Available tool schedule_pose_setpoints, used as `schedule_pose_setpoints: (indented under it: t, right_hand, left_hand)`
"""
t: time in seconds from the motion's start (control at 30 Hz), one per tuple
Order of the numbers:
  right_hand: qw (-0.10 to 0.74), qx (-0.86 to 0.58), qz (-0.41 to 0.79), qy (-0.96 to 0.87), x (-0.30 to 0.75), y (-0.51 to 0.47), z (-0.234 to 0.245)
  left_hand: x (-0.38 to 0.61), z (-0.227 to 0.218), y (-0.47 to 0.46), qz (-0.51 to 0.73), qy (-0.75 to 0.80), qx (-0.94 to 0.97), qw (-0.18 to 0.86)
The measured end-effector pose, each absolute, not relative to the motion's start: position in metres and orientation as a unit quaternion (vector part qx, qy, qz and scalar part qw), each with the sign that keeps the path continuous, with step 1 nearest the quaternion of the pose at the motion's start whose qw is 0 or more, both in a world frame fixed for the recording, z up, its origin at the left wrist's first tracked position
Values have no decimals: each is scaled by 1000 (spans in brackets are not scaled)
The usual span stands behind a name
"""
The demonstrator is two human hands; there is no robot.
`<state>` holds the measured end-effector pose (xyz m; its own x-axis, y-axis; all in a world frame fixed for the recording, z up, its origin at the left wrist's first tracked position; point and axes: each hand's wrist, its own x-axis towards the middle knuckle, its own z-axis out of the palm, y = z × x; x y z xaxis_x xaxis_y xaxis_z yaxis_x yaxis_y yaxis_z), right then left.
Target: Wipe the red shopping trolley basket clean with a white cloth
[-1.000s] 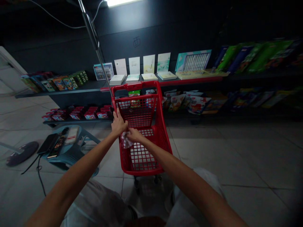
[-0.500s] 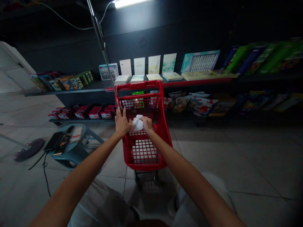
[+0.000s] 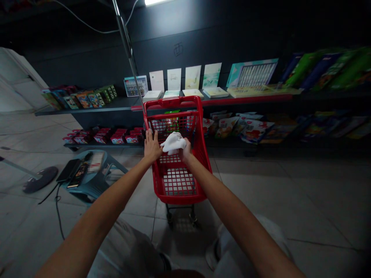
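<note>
A red plastic shopping cart (image 3: 204,150) stands in front of me, its grid basket facing up. My left hand (image 3: 152,147) lies with fingers spread on the left side of the basket. In my right hand (image 3: 186,150), over the middle of the basket, is a crumpled white cloth (image 3: 174,143). The cloth's left end comes close to my left thumb; whether they touch I cannot tell. My right fingers are partly hidden behind the cloth.
Behind the cart runs a dark shelf (image 3: 116,103) with books, boxes and snack bags (image 3: 256,129). A blue-grey stool (image 3: 108,158) holding dark devices stands at left, near a round stand base (image 3: 40,179). A metal pole (image 3: 126,42) rises behind the cart.
The white cloth has been lifted and spread out more in my right hand, which has shifted slightly right. My left hand stays on the cart's side. The view has shifted a little.
</note>
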<state>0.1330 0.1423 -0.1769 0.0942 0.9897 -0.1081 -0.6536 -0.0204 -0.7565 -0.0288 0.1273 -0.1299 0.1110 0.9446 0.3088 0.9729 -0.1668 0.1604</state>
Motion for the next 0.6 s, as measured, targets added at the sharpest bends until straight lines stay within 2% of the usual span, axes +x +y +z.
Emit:
schedule_pose_setpoints:
  t: [0.13, 0.37, 0.6]
  right_hand:
    - [659, -335, 643, -202, 132, 147, -181]
    - [710, -392, 561, -166, 139, 156, -194]
    - [720, -428, 522, -164, 142, 159, -202]
  left_hand:
    - [-27, -126, 122, -174, -624, -758, 74]
    - [-25, -124, 116, -166, -615, -766, 83]
    - [-27, -126, 119, -147, -601, -782, 70]
